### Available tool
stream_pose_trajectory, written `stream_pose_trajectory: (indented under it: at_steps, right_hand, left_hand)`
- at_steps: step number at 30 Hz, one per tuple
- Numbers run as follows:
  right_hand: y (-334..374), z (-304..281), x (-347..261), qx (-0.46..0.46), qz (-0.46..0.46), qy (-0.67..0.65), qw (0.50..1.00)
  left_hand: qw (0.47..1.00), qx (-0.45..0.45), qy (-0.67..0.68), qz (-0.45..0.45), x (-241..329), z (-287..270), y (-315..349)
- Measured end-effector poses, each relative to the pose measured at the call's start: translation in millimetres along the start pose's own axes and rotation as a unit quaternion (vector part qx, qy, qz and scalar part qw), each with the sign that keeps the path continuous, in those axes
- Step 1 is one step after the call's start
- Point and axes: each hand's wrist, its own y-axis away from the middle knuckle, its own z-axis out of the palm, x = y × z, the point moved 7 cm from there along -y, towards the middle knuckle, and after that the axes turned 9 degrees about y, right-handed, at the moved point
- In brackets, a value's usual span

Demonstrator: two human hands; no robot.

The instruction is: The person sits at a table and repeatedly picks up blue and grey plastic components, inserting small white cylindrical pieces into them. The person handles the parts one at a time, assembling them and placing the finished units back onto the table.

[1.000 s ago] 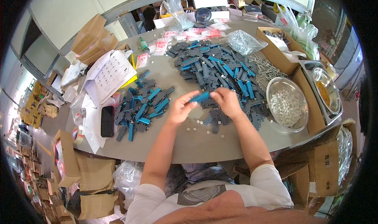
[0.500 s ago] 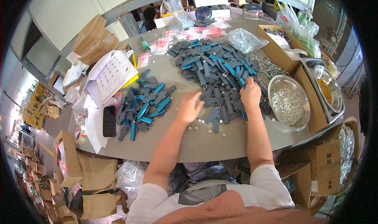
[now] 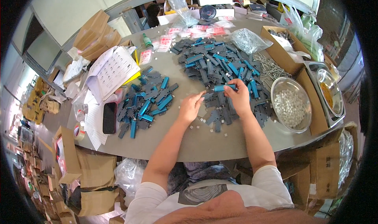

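A blue and dark grey oblong part (image 3: 224, 88) is gripped between the thumb and fingers of my right hand (image 3: 239, 99), above the front of a large heap of similar parts (image 3: 208, 68). Close to its left end is my left hand (image 3: 190, 109), its fingertips pinched together; whatever they hold is too small to make out. Left of that hand lies a smaller pile of the same blue and grey parts (image 3: 146, 102). Small white cube-like pieces (image 3: 202, 119) are scattered on the table in front of the heap.
To the right are a steel bowl of white pieces (image 3: 291, 108), loose metal pins (image 3: 271, 68), a cardboard box (image 3: 279, 54) and a metal tray (image 3: 340, 115). A phone (image 3: 110, 117), papers (image 3: 112, 72) and a green bottle (image 3: 147, 40) lie left. A small fan (image 3: 207, 12) stands behind plastic bags.
My right hand has come back from the heap's right side toward the middle with a blue and grey part. My left hand's fingers have drawn together and moved slightly right, near it.
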Motion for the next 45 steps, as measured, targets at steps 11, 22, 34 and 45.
stream_pose_trajectory:
  at_steps: [11,22,34,45]
  right_hand:
    - [18,42,9,-0.087,0.171,-0.294,0.936]
    - [23,47,1,-0.123,0.077,-0.065,0.987]
    - [26,45,-11,-0.043,-0.029,0.031,0.998]
    - [22,43,-24,-0.174,-0.038,0.120,0.977]
  left_hand:
    - [0.987,0.082,0.138,-0.010,7,-16,6]
    - [0.945,0.038,0.309,-0.100,-12,5,9]
    - [0.925,0.085,0.357,-0.099,-11,0,10]
    - [0.816,0.077,0.547,-0.168,-22,-6,7]
